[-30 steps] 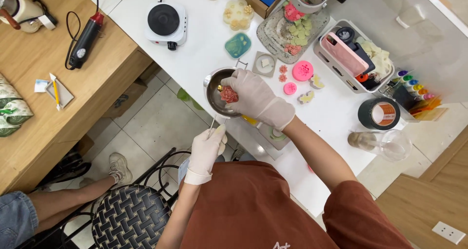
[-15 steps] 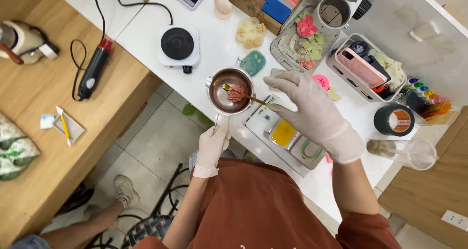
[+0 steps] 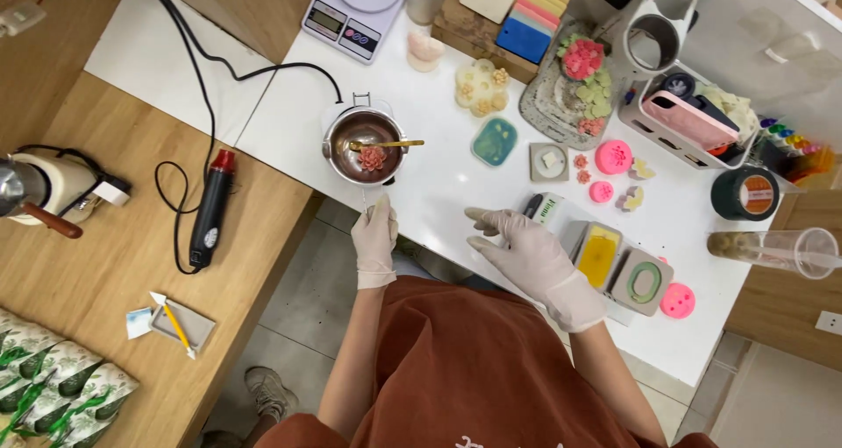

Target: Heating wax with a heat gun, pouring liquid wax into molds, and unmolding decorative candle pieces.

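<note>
Head view: sitting near the white counter's (image 3: 289,106) front edge, metal pot (image 3: 364,146) holding a pink flower (image 3: 373,158) and gold spoon (image 3: 386,145). Left hand (image 3: 375,236) pinching the pot's handle just below. Right hand (image 3: 517,242) hovering beside, fingers spread, holding nothing.

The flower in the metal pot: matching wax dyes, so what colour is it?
Pink flower, seen in the head view.

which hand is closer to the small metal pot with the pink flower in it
Left. The left hand is just below the metal pot, fingertips at its handle by the table edge. The right hand hovers open over the white table, well off to the pot's right.
</note>
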